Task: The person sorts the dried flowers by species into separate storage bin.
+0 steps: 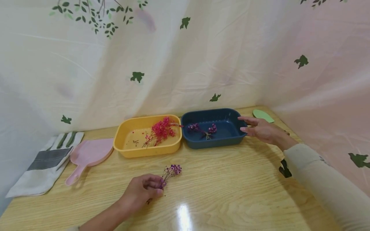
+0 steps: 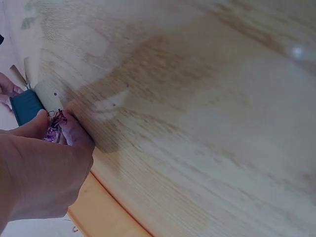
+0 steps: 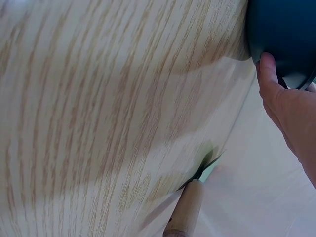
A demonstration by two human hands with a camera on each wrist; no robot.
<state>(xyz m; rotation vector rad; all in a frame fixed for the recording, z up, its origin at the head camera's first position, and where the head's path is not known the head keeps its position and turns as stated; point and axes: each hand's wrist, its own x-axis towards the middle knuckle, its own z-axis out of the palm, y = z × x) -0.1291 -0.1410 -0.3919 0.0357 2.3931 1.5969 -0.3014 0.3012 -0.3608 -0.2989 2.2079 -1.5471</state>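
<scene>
In the head view my left hand (image 1: 141, 191) pinches a small bunch of purple dried flowers (image 1: 172, 170) by its stems, just above the table in front of the trays. The left wrist view shows its stem ends (image 2: 58, 118) between thumb and fingers. My right hand (image 1: 264, 130) holds the right end of a dark blue tray (image 1: 214, 142) at its rim. The right wrist view has one digit against the tray's outer wall (image 3: 291, 39). More purple dried flowers (image 1: 212, 129) lie inside this tray. Red dried flowers (image 1: 163, 128) lie in the yellow tray (image 1: 150, 153) beside it.
A pink dustpan-shaped item (image 1: 92, 150) and a folded grey-and-white cloth (image 1: 52, 160) lie on the left. Behind my right hand is a green leaf-shaped tool (image 1: 263, 115) with a wooden handle (image 3: 185, 210). A patterned curtain (image 1: 173, 64) hangs behind the table (image 1: 225, 189).
</scene>
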